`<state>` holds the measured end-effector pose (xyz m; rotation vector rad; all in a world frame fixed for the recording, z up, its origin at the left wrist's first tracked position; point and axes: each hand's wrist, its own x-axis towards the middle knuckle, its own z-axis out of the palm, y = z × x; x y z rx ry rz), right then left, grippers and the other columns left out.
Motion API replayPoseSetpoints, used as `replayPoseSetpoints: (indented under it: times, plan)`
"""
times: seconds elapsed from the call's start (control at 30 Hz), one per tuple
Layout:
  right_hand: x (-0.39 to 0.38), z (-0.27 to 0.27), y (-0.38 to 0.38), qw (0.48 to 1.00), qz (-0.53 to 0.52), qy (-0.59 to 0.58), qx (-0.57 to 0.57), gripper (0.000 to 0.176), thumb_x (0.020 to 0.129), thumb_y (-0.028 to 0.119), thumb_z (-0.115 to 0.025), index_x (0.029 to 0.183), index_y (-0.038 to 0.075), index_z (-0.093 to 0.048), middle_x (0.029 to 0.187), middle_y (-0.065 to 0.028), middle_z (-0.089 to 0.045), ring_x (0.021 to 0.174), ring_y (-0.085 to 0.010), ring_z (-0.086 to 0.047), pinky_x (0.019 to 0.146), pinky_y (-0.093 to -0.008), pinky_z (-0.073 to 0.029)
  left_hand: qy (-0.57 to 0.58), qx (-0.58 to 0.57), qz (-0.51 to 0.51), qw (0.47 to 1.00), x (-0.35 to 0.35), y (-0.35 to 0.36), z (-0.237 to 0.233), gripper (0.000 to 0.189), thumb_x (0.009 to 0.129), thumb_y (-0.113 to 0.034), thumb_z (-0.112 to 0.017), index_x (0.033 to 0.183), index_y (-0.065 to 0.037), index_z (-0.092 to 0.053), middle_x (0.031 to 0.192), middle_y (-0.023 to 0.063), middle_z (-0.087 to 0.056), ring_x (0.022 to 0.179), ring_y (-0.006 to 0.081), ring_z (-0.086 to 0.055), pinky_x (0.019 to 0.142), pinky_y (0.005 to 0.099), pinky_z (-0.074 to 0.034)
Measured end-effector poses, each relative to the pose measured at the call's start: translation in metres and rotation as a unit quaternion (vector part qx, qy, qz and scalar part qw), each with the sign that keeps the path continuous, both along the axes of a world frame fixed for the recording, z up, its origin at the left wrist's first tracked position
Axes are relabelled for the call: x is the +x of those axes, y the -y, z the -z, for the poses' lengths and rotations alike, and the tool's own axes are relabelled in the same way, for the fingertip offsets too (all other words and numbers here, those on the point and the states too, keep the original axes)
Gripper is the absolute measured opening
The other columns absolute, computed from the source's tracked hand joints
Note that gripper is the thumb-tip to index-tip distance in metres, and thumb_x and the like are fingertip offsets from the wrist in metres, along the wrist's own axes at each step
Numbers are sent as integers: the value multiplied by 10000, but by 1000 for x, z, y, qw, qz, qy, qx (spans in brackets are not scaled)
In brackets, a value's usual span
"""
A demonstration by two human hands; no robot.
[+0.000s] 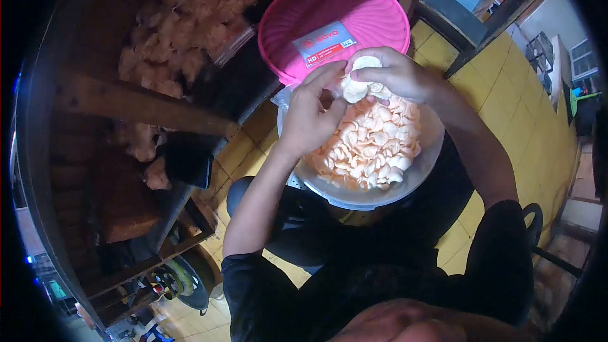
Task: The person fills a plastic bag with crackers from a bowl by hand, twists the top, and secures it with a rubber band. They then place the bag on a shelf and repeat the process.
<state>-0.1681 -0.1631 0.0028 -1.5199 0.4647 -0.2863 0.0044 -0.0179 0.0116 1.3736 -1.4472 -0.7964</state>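
Observation:
A large pale tub [432, 168] filled with light orange chips [373, 145] rests at my lap. Above its far side, my right hand [399, 76] is closed on several pale round chips [356, 91], with the thumb across them. My left hand [315, 114] is curled beside these chips, thumb and fingers bent towards a clear plastic bag that shows only in part between the hands. The bag's edge seems to be pinched in the left fingers. Behind my hands stands a pink lid [335, 6] with a printed label [324, 43].
On the left, many filled bags [183, 19] lie on a dark wooden shelf, with a wooden beam [145, 104] in front. A dark phone-like object [189, 159] is at the beam's near side. Yellow floor tiles [500, 107] extend to the right.

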Motion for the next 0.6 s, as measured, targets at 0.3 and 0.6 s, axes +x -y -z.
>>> replayPoseSetpoints:
  times: [0.3,0.6]
  plan:
    - [2,3,-18,974,27,-22,-225,230,978,133,-598,1181,65,-514,961,-15,-576,882,-69,-560,744,-266,-484,-123,40,-33,991,-11,0,4,451,900,-102,-723,1321,5,-599,1211,135,-656,694,113,-647,595,255,-524]
    - [-4,-18,-17,1000,-13,-5,5,306,969,71,-515,1273,63,-483,991,-32,-608,854,-81,-579,714,-221,-470,-84,41,-104,990,-7,0,3,347,902,-45,-695,1246,-15,-660,1091,130,-712,630,103,-647,563,258,-525]
